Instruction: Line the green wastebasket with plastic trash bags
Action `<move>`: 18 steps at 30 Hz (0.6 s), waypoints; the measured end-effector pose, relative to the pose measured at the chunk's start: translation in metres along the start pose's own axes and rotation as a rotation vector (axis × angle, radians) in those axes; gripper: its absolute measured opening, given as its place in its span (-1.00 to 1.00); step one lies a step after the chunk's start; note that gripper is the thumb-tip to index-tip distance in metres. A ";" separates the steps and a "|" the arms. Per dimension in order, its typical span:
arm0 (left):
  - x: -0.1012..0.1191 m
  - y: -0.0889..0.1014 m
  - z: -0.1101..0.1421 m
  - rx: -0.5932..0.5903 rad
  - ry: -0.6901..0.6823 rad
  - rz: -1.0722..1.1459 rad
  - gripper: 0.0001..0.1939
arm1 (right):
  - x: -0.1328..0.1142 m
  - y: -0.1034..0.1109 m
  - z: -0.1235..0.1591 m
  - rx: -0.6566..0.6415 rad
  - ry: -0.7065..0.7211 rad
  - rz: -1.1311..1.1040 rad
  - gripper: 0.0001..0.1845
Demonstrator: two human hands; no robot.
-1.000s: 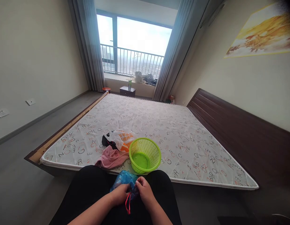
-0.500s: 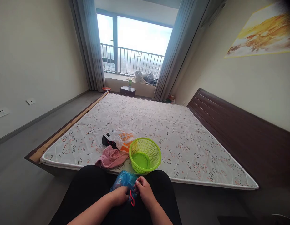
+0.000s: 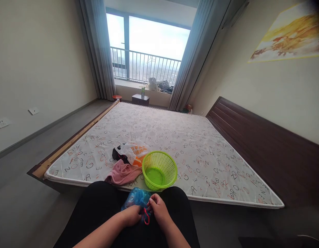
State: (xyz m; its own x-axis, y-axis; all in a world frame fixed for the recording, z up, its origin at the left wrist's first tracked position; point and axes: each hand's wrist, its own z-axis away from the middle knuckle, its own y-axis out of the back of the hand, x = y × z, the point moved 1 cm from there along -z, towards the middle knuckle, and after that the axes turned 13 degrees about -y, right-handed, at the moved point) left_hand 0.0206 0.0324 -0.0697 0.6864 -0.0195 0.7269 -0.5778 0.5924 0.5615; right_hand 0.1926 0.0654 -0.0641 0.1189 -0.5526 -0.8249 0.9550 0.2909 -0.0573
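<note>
A blue see-through plastic bag (image 3: 137, 198), filled with something I cannot make out, lies on my lap between my black-clad thighs. My left hand (image 3: 133, 216) is closed on the near part of the bag. From the right, my right hand (image 3: 158, 208) pinches at the bag's gathered end with thumb and fingers; the exact grip is partly hidden. Between both hands hangs a thin red loop (image 3: 147, 217), like a cord. Just beyond my knees stands a green plastic basket (image 3: 159, 187), with nothing visible inside. Left of it a pink towel-like cloth (image 3: 120, 173) lies crumpled.
The letter-printed mattress (image 3: 185, 137) stretches away from my knees, with a dark headboard (image 3: 252, 137) on the right. Behind the cloth lie a white plastic bag (image 3: 135, 151) with orange print and a black item (image 3: 116, 155). A small bedside cabinet (image 3: 140, 100) stands near the window.
The red loop has swung slightly right and opened into a rounder shape between my hands. Both hands stay almost in place on the blue bag.
</note>
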 end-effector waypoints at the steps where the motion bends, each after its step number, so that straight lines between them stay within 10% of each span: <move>1: 0.000 0.000 0.000 -0.005 0.007 -0.019 -0.77 | 0.001 0.000 -0.001 -0.001 -0.001 -0.002 -0.63; 18: 0.000 0.000 0.000 -0.058 -0.058 -0.023 -0.68 | -0.004 0.000 -0.001 -0.006 -0.039 0.049 -0.63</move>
State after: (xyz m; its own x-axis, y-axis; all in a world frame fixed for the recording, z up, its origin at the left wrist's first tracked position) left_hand 0.0206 0.0329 -0.0698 0.6717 -0.0795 0.7366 -0.5345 0.6365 0.5560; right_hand 0.1922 0.0685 -0.0617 0.1758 -0.5673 -0.8045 0.9462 0.3230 -0.0210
